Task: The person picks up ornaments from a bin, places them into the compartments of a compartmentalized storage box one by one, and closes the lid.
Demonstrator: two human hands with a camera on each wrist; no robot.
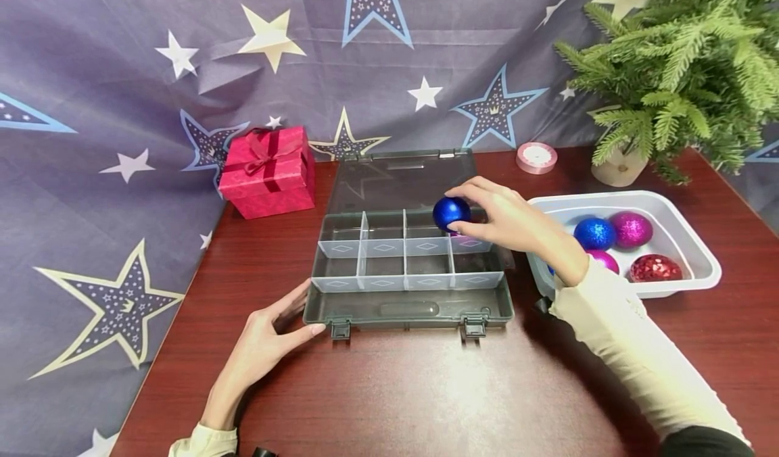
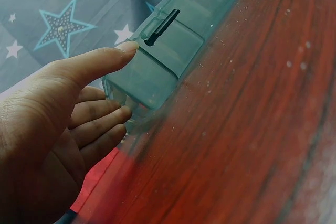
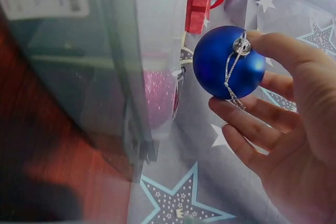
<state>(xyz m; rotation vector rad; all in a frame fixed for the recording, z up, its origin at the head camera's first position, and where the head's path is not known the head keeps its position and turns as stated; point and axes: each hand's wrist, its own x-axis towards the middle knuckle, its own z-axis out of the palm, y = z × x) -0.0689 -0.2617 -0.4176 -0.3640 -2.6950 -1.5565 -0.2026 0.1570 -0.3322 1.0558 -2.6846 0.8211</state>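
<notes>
A smooth blue Christmas ball (image 1: pixel 451 213) with a silver cord loop is pinched between the thumb and fingers of my right hand (image 1: pixel 505 217). It is held above the back row of a dark see-through divided box (image 1: pixel 365 305). In the right wrist view, a pink glitter ball (image 3: pixel 159 95) shows through the box wall; the head view has it mostly hidden in the back right compartment. At the box's front left corner, my left hand (image 1: pixel 264 339) rests with extended fingers along the side and the thumb by the front edge. The box's lid (image 1: pixel 402 180) lies back.
Right of the box, a white tray (image 1: pixel 700 268) holds several blue, magenta and red balls, partly behind my right forearm. A red gift box (image 1: pixel 268 173) stands back left. At the back right are a pink ribbon roll (image 1: pixel 537 157) and a potted artificial fir (image 1: pixel 675 71).
</notes>
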